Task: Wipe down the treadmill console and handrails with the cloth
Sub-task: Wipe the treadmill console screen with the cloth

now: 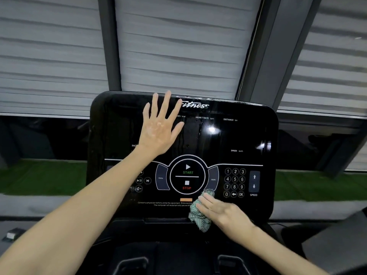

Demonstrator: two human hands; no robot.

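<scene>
The glossy black treadmill console [238,135] fills the middle of the head view, with START and STOP buttons in a ring and a number keypad to the right. My left hand [160,128] lies flat on the upper left of the panel, fingers spread, holding nothing. My right hand [222,212] presses a crumpled green-and-white cloth [199,215] against the console's lower edge, just below and right of the STOP button. The handrails are not clearly visible.
Below the console lies a dark tray with cup recesses [135,262]. Behind it are grey window frames [109,46], pale blinds [178,46] and a strip of green turf [39,175]. A grey ledge [327,245] sits at the lower right.
</scene>
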